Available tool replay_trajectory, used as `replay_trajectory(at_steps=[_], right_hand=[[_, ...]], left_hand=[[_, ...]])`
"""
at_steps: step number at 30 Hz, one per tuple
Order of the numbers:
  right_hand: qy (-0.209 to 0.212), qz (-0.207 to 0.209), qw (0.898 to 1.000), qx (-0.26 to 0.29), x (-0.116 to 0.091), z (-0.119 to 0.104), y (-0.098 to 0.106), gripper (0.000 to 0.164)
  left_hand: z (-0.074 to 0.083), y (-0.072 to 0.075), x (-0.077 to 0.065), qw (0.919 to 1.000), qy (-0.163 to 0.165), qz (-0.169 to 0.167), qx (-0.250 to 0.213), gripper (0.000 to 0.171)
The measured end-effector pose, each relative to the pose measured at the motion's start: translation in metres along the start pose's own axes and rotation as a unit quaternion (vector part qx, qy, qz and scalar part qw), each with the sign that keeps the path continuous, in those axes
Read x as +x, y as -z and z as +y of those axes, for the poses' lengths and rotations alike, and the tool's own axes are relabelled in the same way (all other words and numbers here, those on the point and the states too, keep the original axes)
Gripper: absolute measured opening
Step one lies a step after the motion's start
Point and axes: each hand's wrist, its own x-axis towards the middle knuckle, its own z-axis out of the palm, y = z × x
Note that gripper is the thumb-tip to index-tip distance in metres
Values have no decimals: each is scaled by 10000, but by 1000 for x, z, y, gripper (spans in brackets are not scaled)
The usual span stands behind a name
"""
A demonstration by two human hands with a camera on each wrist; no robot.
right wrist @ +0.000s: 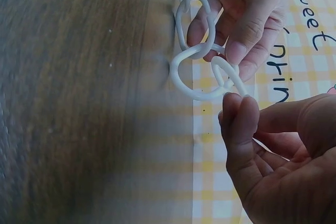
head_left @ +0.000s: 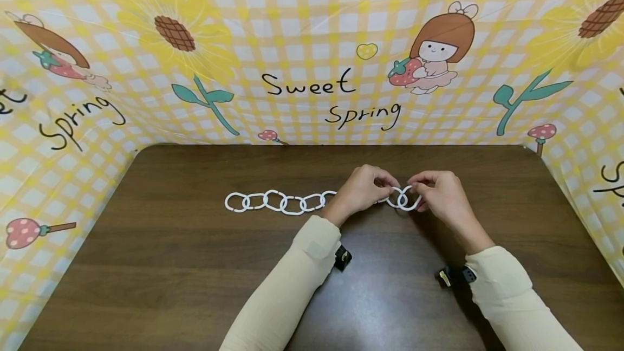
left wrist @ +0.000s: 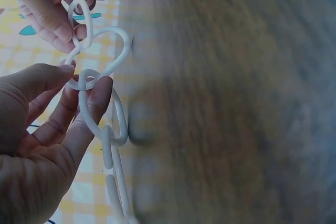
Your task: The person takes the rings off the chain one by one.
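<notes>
A chain of white plastic links [head_left: 292, 205] stretches across the table, its left part lying flat and its right end raised between the two hands. My left hand [head_left: 363, 188] pinches a link near that end between thumb and fingers; it hides part of the chain in the head view. With thumb and fingertips, my right hand [head_left: 441, 191] pinches the end link [right wrist: 231, 74], which overlaps the link [left wrist: 123, 51] held by the left hand. Small gaps show in several links. Whether the end link is fully hooked through its neighbour I cannot tell.
The dark wooden table [head_left: 170, 275] has a back edge against a yellow checked cloth [head_left: 302, 26] printed with flowers and lettering. The cloth also rises at the left and right sides. Small black devices [head_left: 343, 258] sit at both wrists.
</notes>
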Motion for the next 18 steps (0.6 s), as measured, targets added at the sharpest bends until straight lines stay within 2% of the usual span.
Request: replay_trajectory(at_steps=[18], right_hand=[[14,62,9999,-160,-3,-2,3,21]], left_hand=[[3,1,-1,10000,-5,23,-10,13]])
